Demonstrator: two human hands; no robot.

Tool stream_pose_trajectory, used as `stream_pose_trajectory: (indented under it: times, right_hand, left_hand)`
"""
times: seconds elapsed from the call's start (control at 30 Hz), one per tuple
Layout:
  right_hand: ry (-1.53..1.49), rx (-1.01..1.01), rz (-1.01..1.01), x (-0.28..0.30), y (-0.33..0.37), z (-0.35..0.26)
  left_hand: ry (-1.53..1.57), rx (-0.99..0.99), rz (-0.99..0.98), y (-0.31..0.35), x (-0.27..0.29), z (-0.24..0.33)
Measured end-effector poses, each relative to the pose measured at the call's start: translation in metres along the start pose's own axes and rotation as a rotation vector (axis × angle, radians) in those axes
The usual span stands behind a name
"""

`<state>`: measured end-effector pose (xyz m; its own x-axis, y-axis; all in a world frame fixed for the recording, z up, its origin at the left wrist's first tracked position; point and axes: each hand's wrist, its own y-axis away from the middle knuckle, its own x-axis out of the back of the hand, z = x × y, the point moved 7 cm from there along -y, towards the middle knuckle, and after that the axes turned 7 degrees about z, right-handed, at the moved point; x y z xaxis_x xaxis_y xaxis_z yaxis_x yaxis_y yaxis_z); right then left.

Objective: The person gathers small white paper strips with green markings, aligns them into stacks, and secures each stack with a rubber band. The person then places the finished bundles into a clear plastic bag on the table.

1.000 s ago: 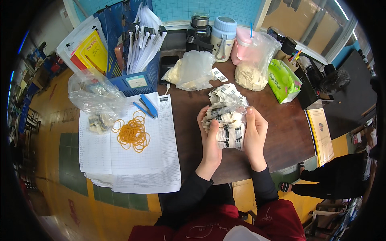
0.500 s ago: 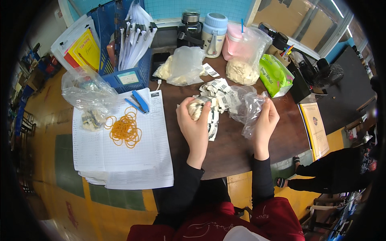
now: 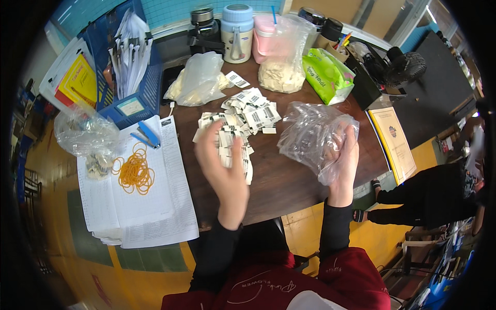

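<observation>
My left hand is a little blurred, thumb and fingers apart, with nothing in its grasp. It hovers at the near side of a loose heap of small white printed labels on the dark brown table. In my right hand is a crumpled clear plastic bag, pinched at its right side and hanging toward the heap. No labels can be made out inside it. Beyond the heap sit a bag of pale labels and another full clear bag.
Orange rubber bands and a blue stapler lie on paper sheets at left, beside a blue file rack. Bottles line the back. A green tissue pack and a booklet are at right. Another person stands right.
My left hand has let go of the bunch of labels, which now lies spread in the heap. My right hand still holds the plastic bag, now more opened out. The view has shifted.
</observation>
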<state>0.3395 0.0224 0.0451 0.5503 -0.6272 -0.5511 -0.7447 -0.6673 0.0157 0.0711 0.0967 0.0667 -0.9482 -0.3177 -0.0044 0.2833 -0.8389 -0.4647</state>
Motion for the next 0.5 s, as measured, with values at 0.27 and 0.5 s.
stream_pose_trajectory:
  times: [0.27,0.5]
  right_hand:
    - [-0.014,0.240,0.195,0.010,0.003,-0.030]
    - [0.510,0.662,-0.195,-0.044,0.077,0.002]
  left_hand:
    - [0.501,0.512,-0.399,0.035,-0.047,-0.007]
    - [0.338,0.190,-0.456,0.058,-0.043,0.015]
